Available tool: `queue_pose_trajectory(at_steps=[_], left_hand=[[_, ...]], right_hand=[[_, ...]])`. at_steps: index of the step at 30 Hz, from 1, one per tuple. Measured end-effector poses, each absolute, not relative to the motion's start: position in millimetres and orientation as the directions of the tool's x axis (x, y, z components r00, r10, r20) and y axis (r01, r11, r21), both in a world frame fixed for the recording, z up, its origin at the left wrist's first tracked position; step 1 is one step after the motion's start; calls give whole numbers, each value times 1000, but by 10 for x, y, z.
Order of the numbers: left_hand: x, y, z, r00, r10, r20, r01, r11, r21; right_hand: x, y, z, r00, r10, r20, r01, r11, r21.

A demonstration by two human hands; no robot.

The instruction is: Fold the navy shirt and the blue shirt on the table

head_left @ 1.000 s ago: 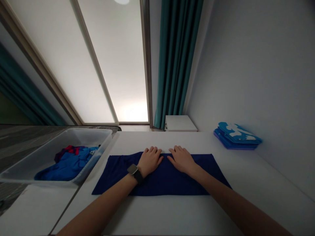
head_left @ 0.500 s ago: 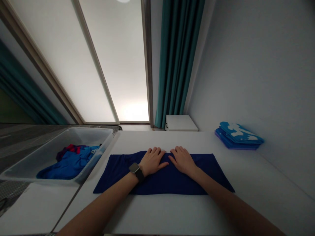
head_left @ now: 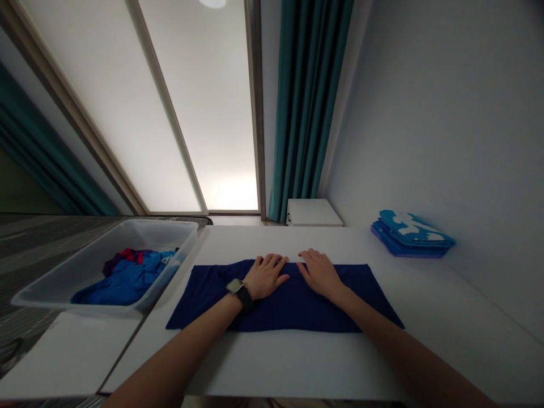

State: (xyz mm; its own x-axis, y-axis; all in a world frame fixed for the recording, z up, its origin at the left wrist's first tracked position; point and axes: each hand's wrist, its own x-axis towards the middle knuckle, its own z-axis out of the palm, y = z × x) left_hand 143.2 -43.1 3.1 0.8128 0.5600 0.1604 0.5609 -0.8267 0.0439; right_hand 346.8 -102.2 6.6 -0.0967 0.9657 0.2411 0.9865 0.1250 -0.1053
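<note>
A dark blue folded cloth (head_left: 293,314), perhaps a garment, lies flat in a wide strip across the white table (head_left: 276,362). My left hand (head_left: 266,276), with a black watch (head_left: 240,291) on its wrist, rests palm down on the cloth near its far edge, fingers stretched out. To the right of it, my right hand (head_left: 319,273) also lies flat, its fingertips reaching just past the cloth's far edge. Both hands are open and grip nothing. A gap of bare cloth separates them.
At the left stands a clear plastic bin (head_left: 46,292) holding crumpled blue clothing (head_left: 127,280) and a red and dark piece (head_left: 127,256). A stack of folded blue clothes (head_left: 414,233) sits at the right by the wall. Behind the table is a white cabinet (head_left: 314,212).
My right hand has shifted slightly right and away from me, widening the gap between the hands. My left hand stays nearly in place. The camera view has moved a little.
</note>
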Motion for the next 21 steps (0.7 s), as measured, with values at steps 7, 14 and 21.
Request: queue_pose_trajectory(at_steps=[7, 14, 21], left_hand=[[1449, -457, 104, 791, 568, 227, 566, -821, 77], [1427, -367, 186, 790, 573, 219, 566, -819, 99], [1209, -318, 278, 796, 564, 220, 578, -816, -2]], right_hand=[[3735, -918, 186, 24, 999, -38, 963, -34, -267], [3726, -1055, 263, -206, 973, 104, 918, 229, -324], [3728, -1281, 207, -358, 906, 225, 874, 410, -261]])
